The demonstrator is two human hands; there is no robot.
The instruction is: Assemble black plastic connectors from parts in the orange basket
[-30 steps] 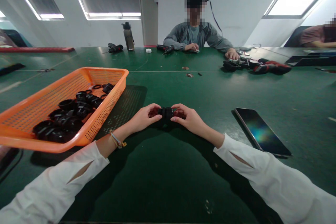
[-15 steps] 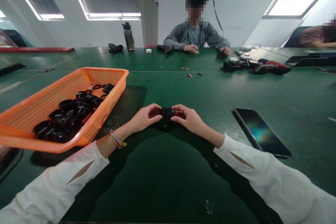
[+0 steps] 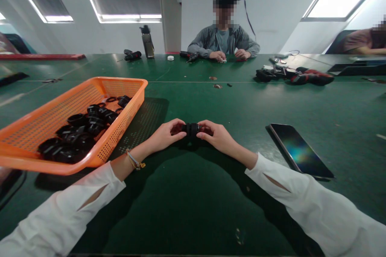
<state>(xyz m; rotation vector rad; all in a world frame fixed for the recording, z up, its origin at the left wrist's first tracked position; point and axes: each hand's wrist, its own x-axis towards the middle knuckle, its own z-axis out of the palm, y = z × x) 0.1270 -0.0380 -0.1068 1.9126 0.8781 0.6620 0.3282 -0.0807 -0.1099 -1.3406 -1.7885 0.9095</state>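
Observation:
Between my two hands is a small black ribbed cylindrical part (image 3: 191, 129), lying sideways just above or on the green tabletop (image 3: 193, 200). My left hand (image 3: 169, 131) pinches its left end with thumb and fingers. At the opposite end, the thumb and fingers of my right hand (image 3: 214, 132) close on it. Fingertips hide both ends of the part. To the left of my left hand stands an orange perforated basket (image 3: 120, 136), with several black round plastic parts and rings (image 3: 80, 132) heaped inside.
A phone (image 3: 300, 150) lies right of my right hand. Across the table sits a person (image 3: 223, 40) with both hands on the tabletop. Farther back are a bottle (image 3: 147, 42), a power drill (image 3: 189, 56) and a black-and-red tool pile (image 3: 295, 75). Another person (image 3: 363, 42) is at far right.
My hands and the black part stay in place. The person opposite has brought one hand inward, closer to the other.

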